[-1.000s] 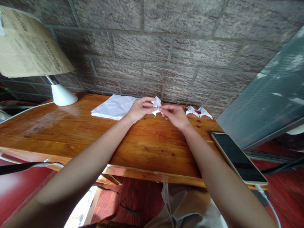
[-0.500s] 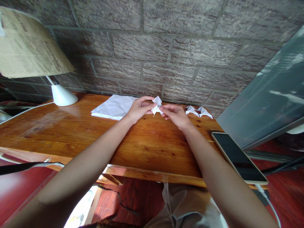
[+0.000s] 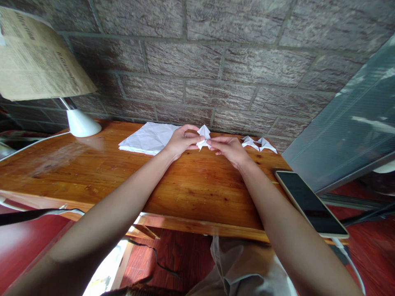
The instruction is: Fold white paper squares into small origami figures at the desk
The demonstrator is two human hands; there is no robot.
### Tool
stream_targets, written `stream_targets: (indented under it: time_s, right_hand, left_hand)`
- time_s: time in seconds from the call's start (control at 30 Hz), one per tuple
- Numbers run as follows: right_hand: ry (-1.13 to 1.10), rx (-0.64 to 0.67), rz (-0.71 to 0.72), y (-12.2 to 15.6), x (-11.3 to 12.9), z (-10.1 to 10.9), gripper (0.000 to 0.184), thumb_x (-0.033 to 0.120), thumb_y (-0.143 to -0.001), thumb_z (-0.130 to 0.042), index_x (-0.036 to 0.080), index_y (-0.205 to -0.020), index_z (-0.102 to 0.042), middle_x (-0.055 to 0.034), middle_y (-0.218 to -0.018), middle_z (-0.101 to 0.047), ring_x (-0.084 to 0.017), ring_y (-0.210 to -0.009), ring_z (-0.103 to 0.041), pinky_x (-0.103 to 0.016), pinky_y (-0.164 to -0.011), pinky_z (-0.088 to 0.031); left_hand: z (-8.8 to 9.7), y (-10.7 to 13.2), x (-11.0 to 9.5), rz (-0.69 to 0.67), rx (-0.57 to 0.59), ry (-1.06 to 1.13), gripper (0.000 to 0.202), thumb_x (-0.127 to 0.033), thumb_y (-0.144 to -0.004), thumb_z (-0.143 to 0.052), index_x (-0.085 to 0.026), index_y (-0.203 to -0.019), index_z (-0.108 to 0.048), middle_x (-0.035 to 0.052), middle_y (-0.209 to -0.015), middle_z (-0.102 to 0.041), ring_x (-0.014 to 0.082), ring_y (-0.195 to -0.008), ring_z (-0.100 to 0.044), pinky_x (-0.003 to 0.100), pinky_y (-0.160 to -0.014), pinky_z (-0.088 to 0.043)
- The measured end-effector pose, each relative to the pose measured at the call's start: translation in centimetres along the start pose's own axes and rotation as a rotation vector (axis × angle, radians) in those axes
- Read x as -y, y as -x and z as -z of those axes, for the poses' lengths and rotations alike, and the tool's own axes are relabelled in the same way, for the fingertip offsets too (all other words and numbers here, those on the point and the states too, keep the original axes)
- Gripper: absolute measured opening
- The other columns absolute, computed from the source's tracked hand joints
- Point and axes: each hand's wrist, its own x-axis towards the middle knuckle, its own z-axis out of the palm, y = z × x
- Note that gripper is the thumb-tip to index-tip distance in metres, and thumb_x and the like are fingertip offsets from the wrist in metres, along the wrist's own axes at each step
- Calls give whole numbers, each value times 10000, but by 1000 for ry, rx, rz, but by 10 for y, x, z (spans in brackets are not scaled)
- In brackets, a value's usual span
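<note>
A grey, rough-faced stone-block wall rises behind a glossy orange-brown wooden table. On the table's left stands a white-based lamp with a newsprint-patterned shade; nearer the middle lies a stack of creased white paper sheets. A dark-screened, pale-edged phone rests at the right end. The person's left hand and right hand both pinch a small, pointed, folded white paper piece between them, near the table's back edge. Two folded white paper shapes sit close together, right of the right hand.
</note>
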Motion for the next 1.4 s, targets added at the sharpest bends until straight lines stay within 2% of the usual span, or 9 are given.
stream_targets:
  time_s: [0.2,0.6,0.77,0.9,1.07,1.17,1.27,1.4]
  right_hand:
    - [-40,-12,-7,-1,0,1,376,450,-588,-888,184,-840,-802,-33,-757,-744,-124,-714,-642,-198,-578,-473]
    - [-21,12,-89,2,3,3,353,386,-561,-912,184,-831,-808,-53,-826,-772,-129,-747,-657,-201,-596,-472]
    - [-17,8,-128,3,5,3,362,371,-524,-930,183,-808,-806,-37,-761,-750,-120,-743,-643,-190,-597,-455]
    - [-20,15,-115,3,6,2,377,374,-520,-930,186,-820,-802,-28,-765,-744,-120,-759,-638,-193,-605,-447]
    - [-20,-21,-23,0,3,3,377,419,-563,-902,183,-832,-786,-22,-765,-731,-110,-691,-601,-215,-590,-440]
    - [47,-30,77,-2,0,4,382,460,-621,-867,177,-855,-763,-21,-744,-717,-111,-643,-584,-232,-577,-444]
    - [183,28,204,-3,-3,4,362,483,-737,-785,185,-937,-738,-16,-726,-702,-128,-628,-609,-239,-566,-456]
    - [371,87,365,-4,-5,4,307,432,-907,-604,198,-1078,-705,-1,-692,-677,-136,-604,-646,-247,-605,-489]
  left_hand:
    - [2,-1,1,-5,62,3,586,-277,-540,-932,-206,-1023,-607,-7,-842,-702,159,-814,-708,361,-791,-615]
    - [3,-1,3,-48,126,-60,645,-272,-538,-925,-206,-1089,-597,-7,-832,-701,170,-753,-698,364,-730,-613]
    - [4,-3,4,-66,137,-76,692,-248,-509,-927,-203,-1106,-579,-19,-815,-678,161,-714,-682,323,-669,-597]
    - [3,-2,4,-58,127,-71,710,-236,-503,-929,-201,-1120,-578,-26,-820,-671,157,-731,-676,339,-694,-600]
    - [-2,3,-1,-29,124,-59,577,-292,-591,-898,-180,-1093,-636,15,-913,-697,177,-863,-690,342,-777,-590]
    - [-2,3,-1,-66,170,-53,609,-256,-578,-901,-165,-1121,-641,28,-912,-716,177,-858,-688,345,-800,-575]
    - [-1,-1,2,-128,172,-55,654,-188,-532,-907,-141,-1126,-637,30,-851,-730,170,-805,-677,338,-792,-554]
    - [2,-4,5,-153,163,-28,645,-202,-560,-895,-150,-1150,-640,35,-854,-749,180,-803,-686,350,-805,-538]
